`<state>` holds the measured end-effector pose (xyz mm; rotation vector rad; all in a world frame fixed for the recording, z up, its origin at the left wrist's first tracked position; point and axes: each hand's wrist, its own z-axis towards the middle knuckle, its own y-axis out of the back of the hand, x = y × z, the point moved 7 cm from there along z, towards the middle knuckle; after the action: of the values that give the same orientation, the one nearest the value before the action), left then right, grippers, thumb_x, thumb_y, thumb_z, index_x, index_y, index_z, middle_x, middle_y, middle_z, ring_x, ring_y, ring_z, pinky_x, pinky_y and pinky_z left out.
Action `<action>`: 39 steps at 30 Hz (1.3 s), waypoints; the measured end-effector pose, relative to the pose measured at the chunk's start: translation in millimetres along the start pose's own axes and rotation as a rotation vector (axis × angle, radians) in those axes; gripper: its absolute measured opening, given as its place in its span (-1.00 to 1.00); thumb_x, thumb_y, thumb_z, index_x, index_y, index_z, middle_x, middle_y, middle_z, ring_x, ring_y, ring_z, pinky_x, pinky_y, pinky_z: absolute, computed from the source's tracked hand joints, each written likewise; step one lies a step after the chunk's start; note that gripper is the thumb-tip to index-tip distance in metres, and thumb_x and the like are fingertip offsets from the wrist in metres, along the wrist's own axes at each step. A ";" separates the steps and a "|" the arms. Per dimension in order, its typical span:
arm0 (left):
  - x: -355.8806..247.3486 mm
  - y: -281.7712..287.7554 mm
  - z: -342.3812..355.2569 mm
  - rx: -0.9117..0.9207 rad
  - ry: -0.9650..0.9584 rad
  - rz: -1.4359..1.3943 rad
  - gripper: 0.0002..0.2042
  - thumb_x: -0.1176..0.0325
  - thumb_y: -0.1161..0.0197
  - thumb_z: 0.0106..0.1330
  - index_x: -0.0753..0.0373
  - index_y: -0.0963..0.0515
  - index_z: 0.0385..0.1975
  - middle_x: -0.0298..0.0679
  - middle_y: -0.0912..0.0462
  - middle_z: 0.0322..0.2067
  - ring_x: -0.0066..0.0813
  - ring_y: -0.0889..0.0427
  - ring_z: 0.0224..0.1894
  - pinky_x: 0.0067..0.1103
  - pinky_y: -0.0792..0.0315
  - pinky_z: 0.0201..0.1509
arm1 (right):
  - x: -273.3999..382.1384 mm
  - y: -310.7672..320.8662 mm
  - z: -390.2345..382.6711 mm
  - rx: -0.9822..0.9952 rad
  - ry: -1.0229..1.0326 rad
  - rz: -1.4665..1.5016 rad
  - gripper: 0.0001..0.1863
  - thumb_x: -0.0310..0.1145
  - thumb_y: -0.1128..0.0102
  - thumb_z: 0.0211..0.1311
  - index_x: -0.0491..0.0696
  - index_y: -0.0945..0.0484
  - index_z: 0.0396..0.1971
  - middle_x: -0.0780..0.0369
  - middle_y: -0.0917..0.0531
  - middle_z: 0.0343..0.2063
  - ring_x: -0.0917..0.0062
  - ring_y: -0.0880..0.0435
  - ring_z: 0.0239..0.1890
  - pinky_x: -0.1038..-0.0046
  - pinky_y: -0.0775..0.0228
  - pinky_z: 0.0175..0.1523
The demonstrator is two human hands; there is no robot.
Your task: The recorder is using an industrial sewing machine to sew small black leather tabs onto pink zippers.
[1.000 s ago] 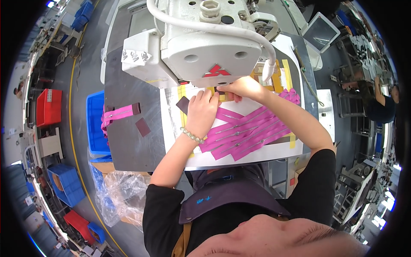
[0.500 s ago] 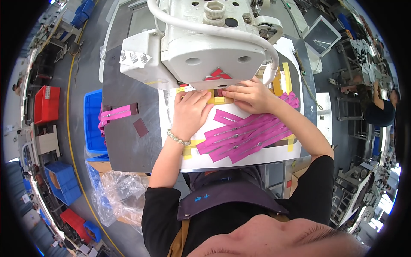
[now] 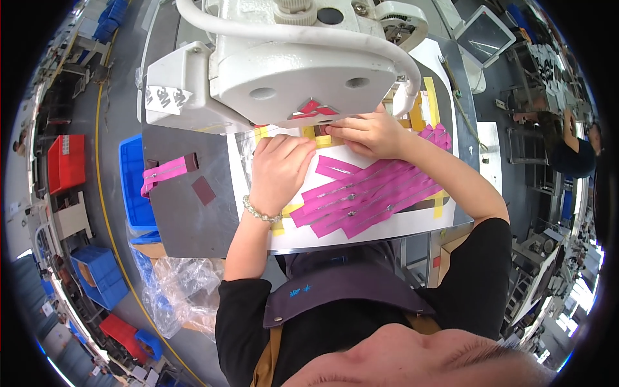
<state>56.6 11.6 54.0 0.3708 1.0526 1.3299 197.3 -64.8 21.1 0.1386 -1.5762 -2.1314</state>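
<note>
Under the head of a white sewing machine [image 3: 296, 77], both my hands work at a small yellow frame [image 3: 324, 140] with a dark maroon piece [image 3: 324, 131] in it. My left hand [image 3: 281, 169] is closed at the frame's left side, fingers bent and pressed together; what they hold, if anything, is hidden. From the right, my right hand [image 3: 373, 134] pinches at the maroon piece, its fingertips partly under the machine head. Pink zipper strips [image 3: 361, 197] with metal teeth lie overlapping on the white sheet [image 3: 303, 242], just in front of my right hand.
On the table's left lie a loose maroon patch [image 3: 204, 190] and a pink zipper [image 3: 166, 170] with a maroon end, reaching toward a blue bin [image 3: 132, 193]. Clear plastic wrap [image 3: 187, 290] sits below the table's left edge. A screen [image 3: 485, 40] stands back right.
My view has shifted a little, so the machine head appears larger and further left. Both hands stay at the yellow frame with nearly the same grip.
</note>
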 end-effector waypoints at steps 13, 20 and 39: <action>-47.1 -31.2 -23.7 0.386 0.078 -0.348 -0.85 0.42 -0.36 -0.05 0.21 -0.54 -0.48 -0.29 -0.50 -0.51 -0.31 -0.49 -0.38 -0.46 -0.34 -0.25 | 3.3 -3.6 -5.9 -0.081 -0.100 -0.072 -0.57 -0.26 -0.24 0.02 0.13 -0.51 -0.03 0.45 -0.56 -0.05 0.58 -0.49 -0.07 0.37 -0.09 0.00; -65.7 -25.0 -52.1 0.318 0.101 -0.370 -0.76 0.41 -0.40 -0.12 0.21 -0.53 -0.41 -0.28 -0.47 -0.48 -0.29 -0.46 -0.40 -0.46 -0.31 -0.32 | 2.7 18.0 -24.0 -0.199 -0.218 -0.002 -0.65 -0.36 -0.26 0.03 0.12 -0.55 -0.11 0.41 -0.59 -0.13 0.55 -0.50 -0.01 0.35 -0.19 0.03; -141.6 -80.8 -58.8 0.303 -0.155 -0.088 -0.79 0.37 -0.25 -0.02 0.27 -0.53 -0.37 -0.30 -0.44 -0.44 -0.41 -0.45 -0.36 -0.55 -0.30 -0.32 | 64.6 64.4 -137.8 0.312 -0.574 0.203 -0.44 -0.28 -0.47 -0.33 0.01 -0.52 -0.18 0.22 -0.49 -0.21 0.33 -0.47 -0.13 0.33 -0.23 0.00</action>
<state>74.9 -157.5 20.5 0.6365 1.1279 1.0464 210.1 -227.4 47.8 -0.5562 -2.1293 -1.8441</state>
